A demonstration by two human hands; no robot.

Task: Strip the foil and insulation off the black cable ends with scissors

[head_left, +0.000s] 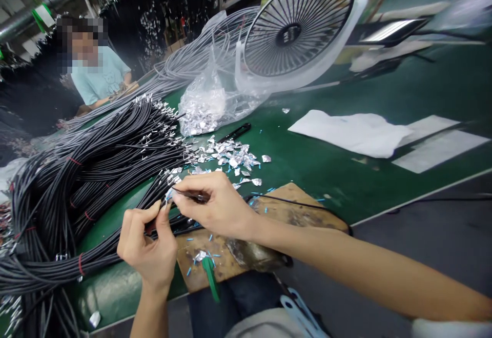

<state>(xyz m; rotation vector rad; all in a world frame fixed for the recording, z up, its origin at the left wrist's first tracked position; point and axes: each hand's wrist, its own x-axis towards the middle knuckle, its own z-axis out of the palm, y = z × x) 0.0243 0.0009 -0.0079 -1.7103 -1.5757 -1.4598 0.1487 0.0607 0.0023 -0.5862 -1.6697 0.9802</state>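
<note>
My left hand [148,238] pinches a black cable close to its end, with thumb and forefinger together. A silver and light-blue stripped tip [168,197] sticks up from the pinch. My right hand [213,202] is closed around a slim dark tool [196,195], like tweezers, whose point meets that tip. The tool's exact kind is partly hidden by the fingers. Beside both hands lie thick bundles of black cables [126,163] with silver ends, tied with red bands. Under my right wrist is a worn wooden board [292,207] strewn with small blue bits.
Foil scraps [234,156] lie beside a clear plastic bag [207,107] on the green table [269,138]. A white fan [298,30] stands behind. White sheets [349,130] lie at right. A green-handled tool [210,279] rests at the board's edge. A person [100,74] sits across.
</note>
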